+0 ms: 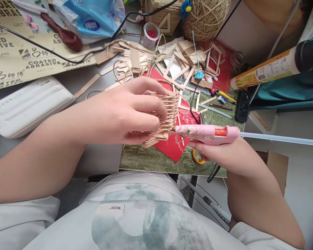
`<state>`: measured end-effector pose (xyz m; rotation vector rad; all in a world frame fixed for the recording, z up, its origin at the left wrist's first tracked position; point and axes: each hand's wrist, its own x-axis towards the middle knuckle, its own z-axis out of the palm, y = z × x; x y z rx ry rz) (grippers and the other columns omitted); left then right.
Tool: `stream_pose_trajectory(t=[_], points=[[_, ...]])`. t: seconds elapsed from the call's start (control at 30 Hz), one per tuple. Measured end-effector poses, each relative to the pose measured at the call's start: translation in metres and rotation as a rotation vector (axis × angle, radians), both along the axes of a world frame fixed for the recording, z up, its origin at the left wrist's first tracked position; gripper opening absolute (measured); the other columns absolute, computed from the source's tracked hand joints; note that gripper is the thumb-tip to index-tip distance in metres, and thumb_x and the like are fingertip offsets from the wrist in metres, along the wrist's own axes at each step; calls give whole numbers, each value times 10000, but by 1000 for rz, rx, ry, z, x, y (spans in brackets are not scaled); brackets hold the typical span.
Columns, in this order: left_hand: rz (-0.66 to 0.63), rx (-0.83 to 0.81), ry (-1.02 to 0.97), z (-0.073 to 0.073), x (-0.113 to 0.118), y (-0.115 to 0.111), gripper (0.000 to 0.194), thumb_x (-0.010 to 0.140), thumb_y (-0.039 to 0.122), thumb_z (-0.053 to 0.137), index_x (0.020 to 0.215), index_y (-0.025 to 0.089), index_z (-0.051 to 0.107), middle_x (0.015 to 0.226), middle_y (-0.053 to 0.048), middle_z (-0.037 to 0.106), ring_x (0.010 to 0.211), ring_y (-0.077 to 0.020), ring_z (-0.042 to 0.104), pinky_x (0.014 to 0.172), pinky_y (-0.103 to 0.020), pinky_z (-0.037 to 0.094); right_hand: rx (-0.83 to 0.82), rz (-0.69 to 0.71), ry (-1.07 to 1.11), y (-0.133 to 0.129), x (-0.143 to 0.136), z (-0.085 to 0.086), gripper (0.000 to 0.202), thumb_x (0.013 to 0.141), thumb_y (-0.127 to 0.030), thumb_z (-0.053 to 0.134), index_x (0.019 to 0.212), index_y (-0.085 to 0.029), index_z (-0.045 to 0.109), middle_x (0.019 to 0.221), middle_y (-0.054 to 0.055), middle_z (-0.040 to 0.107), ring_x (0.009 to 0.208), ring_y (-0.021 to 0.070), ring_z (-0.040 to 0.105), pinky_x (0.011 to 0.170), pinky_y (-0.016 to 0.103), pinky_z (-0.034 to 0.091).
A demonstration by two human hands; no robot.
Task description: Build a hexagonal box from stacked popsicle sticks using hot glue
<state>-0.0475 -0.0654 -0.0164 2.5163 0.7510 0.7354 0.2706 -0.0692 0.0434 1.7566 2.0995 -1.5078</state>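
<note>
Bent fingers of my left hand [130,111] are closed over a small stacked craft-stick box [172,109]; part of the box is hidden under them. In my right hand [219,152] is a pink hot glue gun [207,134], with a long translucent glue stick [279,138] coming out of its back. The gun's nozzle points left, right beside the box's lower right corner; whether it touches, I cannot tell. A red sheet [169,149] lies beneath the box. Close to my right hand shows the orange handle of scissors [197,158].
Loose craft sticks [135,59] are piled behind the box, near a ball of twine [206,21] and a small plastic cup [150,34]. A black cable [135,13] crosses the back. At left lies a white case [33,104]; at right, a black phone [242,106] and a tube [271,66].
</note>
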Motion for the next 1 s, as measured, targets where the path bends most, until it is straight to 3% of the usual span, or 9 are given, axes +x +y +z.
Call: stream_pose_trajectory(t=[0.13, 0.23, 0.37, 0.47, 0.6, 0.73, 0.83, 0.9, 1.0], points=[[-11, -58, -45, -1, 1, 2, 240, 1010, 441, 626, 865, 299, 756, 1185, 48, 734, 1498, -276, 538, 1268, -530, 492, 15, 8, 23, -1, -1, 1, 355, 948, -256, 714, 1282, -315, 820, 985, -3, 830, 948, 258, 805, 757, 339, 672], [-27, 21, -27, -1, 0, 2, 200, 1013, 395, 630, 906, 290, 762, 1208, 30, 734, 1478, -282, 539, 1243, -541, 508, 28, 36, 12, 0, 3, 1, 366, 948, -277, 721, 1295, -350, 811, 968, -14, 825, 973, 265, 803, 755, 338, 671], [-75, 171, -60, -3, -2, 2, 123, 1003, 325, 670, 984, 238, 756, 1239, 17, 728, 1445, -299, 522, 1202, -524, 522, 47, 42, -24, 1, 9, 0, 372, 951, -285, 722, 1302, -375, 804, 880, -24, 806, 919, 260, 800, 685, 319, 649], [-59, 112, -17, -1, -1, 0, 225, 1044, 355, 601, 976, 223, 770, 1250, 18, 720, 1482, -287, 496, 1226, -510, 489, 57, 54, -26, 1, 9, -2, 375, 944, -268, 723, 1296, -365, 810, 771, -23, 766, 804, 233, 780, 577, 278, 591], [-30, -21, 27, 1, -1, -1, 344, 1069, 403, 544, 894, 206, 765, 1241, 3, 730, 1521, -287, 479, 1268, -521, 449, 85, 54, -37, 1, 12, -4, 375, 936, -269, 733, 1294, -344, 814, 694, -25, 721, 583, 166, 662, 446, 243, 466], [-30, -15, -22, 1, -1, -1, 258, 1042, 375, 604, 876, 228, 737, 1244, 26, 735, 1527, -271, 478, 1275, -499, 462, 62, 50, -56, 2, 15, -5, 430, 914, -265, 738, 1328, -366, 792, 802, -38, 757, 487, 111, 505, 424, 248, 425], [-43, 32, -49, 1, -1, -2, 219, 1044, 346, 608, 908, 241, 743, 1238, 49, 738, 1524, -265, 477, 1265, -497, 474, 39, 38, -88, 3, 13, -4, 447, 913, -281, 731, 1346, -384, 778, 788, -52, 754, 489, 111, 485, 427, 248, 419], [-27, -36, -29, 2, 0, -2, 265, 1056, 368, 585, 888, 228, 734, 1232, 36, 734, 1537, -258, 469, 1290, -488, 449, 26, 44, -103, 4, 11, -2, 439, 929, -299, 717, 1349, -411, 772, 785, -62, 762, 539, 132, 558, 458, 246, 447], [7, -147, -35, 3, 0, -2, 319, 1052, 412, 588, 835, 214, 712, 1208, 18, 735, 1534, -257, 479, 1313, -480, 425, 13, 63, -71, 6, 6, 2, 417, 943, -303, 704, 1324, -457, 777, 1033, -75, 829, 834, 201, 745, 650, 270, 583]])
